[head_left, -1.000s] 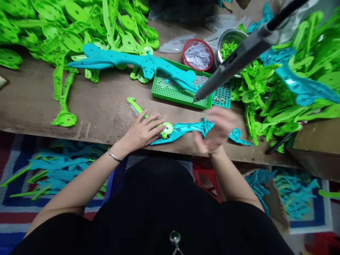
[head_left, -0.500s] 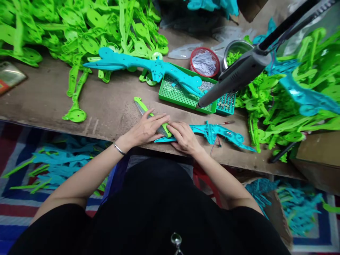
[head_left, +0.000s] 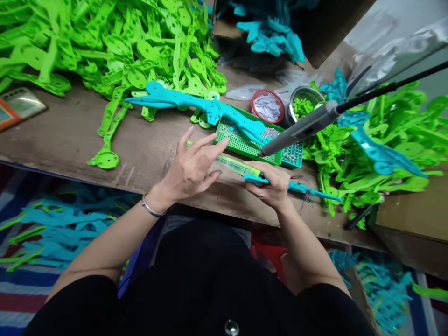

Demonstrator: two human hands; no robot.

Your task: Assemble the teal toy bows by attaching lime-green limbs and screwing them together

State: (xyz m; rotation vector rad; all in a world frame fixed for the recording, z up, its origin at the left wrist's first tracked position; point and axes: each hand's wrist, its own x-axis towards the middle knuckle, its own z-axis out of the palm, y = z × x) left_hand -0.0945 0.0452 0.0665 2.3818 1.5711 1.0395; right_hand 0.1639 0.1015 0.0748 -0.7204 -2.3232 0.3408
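My right hand (head_left: 272, 185) is closed around a long blue plastic part (head_left: 311, 189) just above the bench's front edge. A bright green strip with a clear side (head_left: 238, 165) joins or rests against that part's left end and points up to the left; how they are joined cannot be made out. Fingers spread, my left hand (head_left: 192, 171) is held over the strip's far end and partly hides it. Whether it touches the strip is unclear. Another blue plastic part (head_left: 196, 103) lies beyond, across a green perforated basket (head_left: 233, 142) with small metal pieces in it.
A grey electric screwdriver (head_left: 301, 129) hangs over the basket. Behind are a red basket (head_left: 268, 106) of white slips and a metal bowl (head_left: 290, 111). Green plastic parts (head_left: 115, 51) are heaped left and right. A cardboard box (head_left: 329, 39) stands at the back.
The blue part was lying on the bench under both hands; my right hand now grips it, raised and turned edge-on. My left hand has lifted off the green strip with its fingers spread.
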